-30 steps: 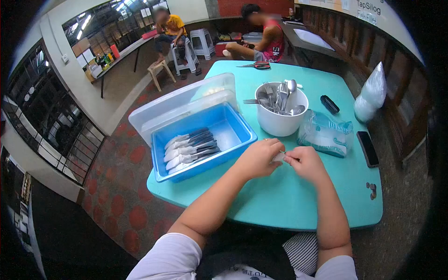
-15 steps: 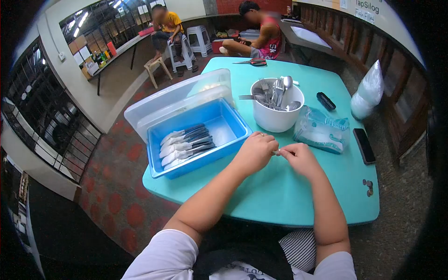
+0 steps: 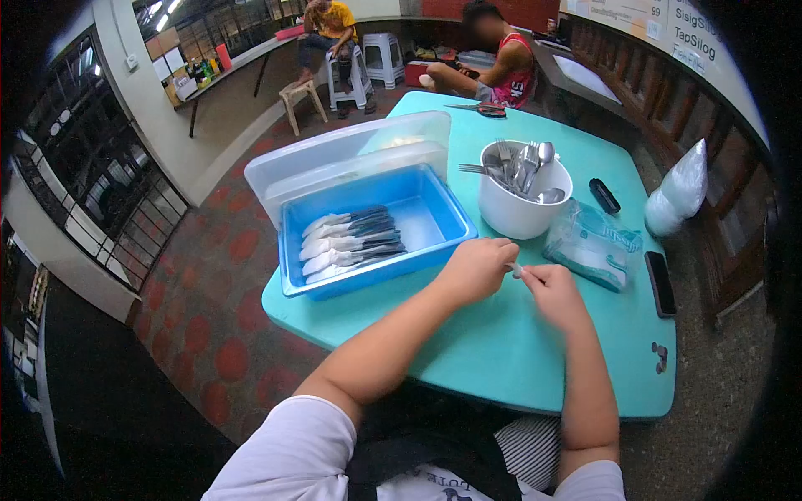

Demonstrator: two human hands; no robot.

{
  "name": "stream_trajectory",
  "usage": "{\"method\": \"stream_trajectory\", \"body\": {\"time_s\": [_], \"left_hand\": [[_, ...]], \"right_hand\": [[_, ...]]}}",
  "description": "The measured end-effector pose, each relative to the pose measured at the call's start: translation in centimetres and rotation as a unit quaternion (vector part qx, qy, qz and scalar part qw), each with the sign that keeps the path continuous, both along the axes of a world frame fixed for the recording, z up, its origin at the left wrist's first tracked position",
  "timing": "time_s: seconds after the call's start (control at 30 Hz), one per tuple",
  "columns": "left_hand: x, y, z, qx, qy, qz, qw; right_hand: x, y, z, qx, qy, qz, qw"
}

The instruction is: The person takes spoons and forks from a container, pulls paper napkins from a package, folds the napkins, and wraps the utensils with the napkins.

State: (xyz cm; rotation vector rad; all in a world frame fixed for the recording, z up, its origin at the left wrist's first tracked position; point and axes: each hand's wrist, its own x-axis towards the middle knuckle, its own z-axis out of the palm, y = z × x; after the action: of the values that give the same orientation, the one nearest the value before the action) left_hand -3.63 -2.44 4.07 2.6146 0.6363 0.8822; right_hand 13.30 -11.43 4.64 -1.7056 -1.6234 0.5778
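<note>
My left hand (image 3: 478, 269) and my right hand (image 3: 553, 292) meet over the turquoise table (image 3: 476, 351), both closed on a small white piece (image 3: 515, 270), mostly hidden by the fingers. Just beyond them stands a white bucket (image 3: 516, 210) holding several forks and spoons (image 3: 522, 167). A blue tray (image 3: 426, 209) on the left holds a row of utensils with white wrapping (image 3: 334, 246) round one end. Its clear lid (image 3: 276, 175) leans up behind. Beside my right hand lies a teal-and-white plastic pack (image 3: 593, 246).
Scissors (image 3: 489, 109) lie at the far edge. A black case (image 3: 604, 196), a phone (image 3: 660, 284) and coins (image 3: 660, 357) are on the right. A filled plastic bag (image 3: 677, 192) stands beyond the right edge. Two people (image 3: 505, 63) (image 3: 334, 33) sit behind the table.
The view has shifted, so the table contents sit further right. My hands stay together on the white piece, with slight finger movement; more of it shows between them than half a second ago.
</note>
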Motion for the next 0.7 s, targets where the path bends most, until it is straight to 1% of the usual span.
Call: {"method": "stream_trajectory", "body": {"time_s": [0.1, 0.17, 0.2, 0.23, 0.3, 0.33, 0.4, 0.43, 0.5, 0.6, 0.7], "left_hand": [[0.4, 0.0, -0.2, 0.029, -0.022, -0.006, 0.999], [0.9, 0.1, -1.1, 0.058, -0.046, 0.002, 0.997], [1.0, 0.2, -1.2, 0.038, -0.041, 0.006, 0.998], [1.0, 0.1, -1.4, 0.026, -0.038, -0.013, 0.999], [0.8, -0.1, -1.6, 0.004, -0.028, -0.053, 0.998], [0.7, -0.3, -1.7, -0.031, -0.014, -0.063, 0.997], [0.8, 0.3, -1.9, -0.031, 0.04, -0.058, 0.997], [0.9, 0.6, -1.9, -0.029, 0.065, -0.054, 0.996], [1.0, 0.8, -1.7, -0.016, 0.065, -0.047, 0.997], [0.9, 0.8, -1.9, 0.027, 0.031, -0.049, 0.998], [1.2, 0.4, -2.3, 0.072, 0.008, -0.048, 0.996]], "right_hand": [[2.1, 1.3, -1.3, -0.12, 0.162, 0.051, 0.978], [1.9, 0.9, -1.3, -0.048, 0.074, 0.031, 0.996], [1.6, 0.8, -1.1, -0.011, 0.028, 0.023, 0.999], [1.3, 0.7, -0.6, 0.015, -0.061, 0.021, 0.998], [0.6, 0.4, 0.6, 0.07, -0.233, 0.011, 0.97], [0.5, 0.6, 0.5, 0.079, -0.248, 0.012, 0.966], [0.2, 0.2, 0.0, 0.09, -0.275, 0.009, 0.957], [0.0, 0.1, 0.2, 0.086, -0.273, 0.006, 0.958], [-0.3, 0.1, 0.9, 0.082, -0.272, 0.004, 0.959], [0.1, 0.3, 0.1, 0.08, -0.249, -0.002, 0.965], [0.6, 0.2, 0.1, -0.009, -0.157, -0.011, 0.988]]}}
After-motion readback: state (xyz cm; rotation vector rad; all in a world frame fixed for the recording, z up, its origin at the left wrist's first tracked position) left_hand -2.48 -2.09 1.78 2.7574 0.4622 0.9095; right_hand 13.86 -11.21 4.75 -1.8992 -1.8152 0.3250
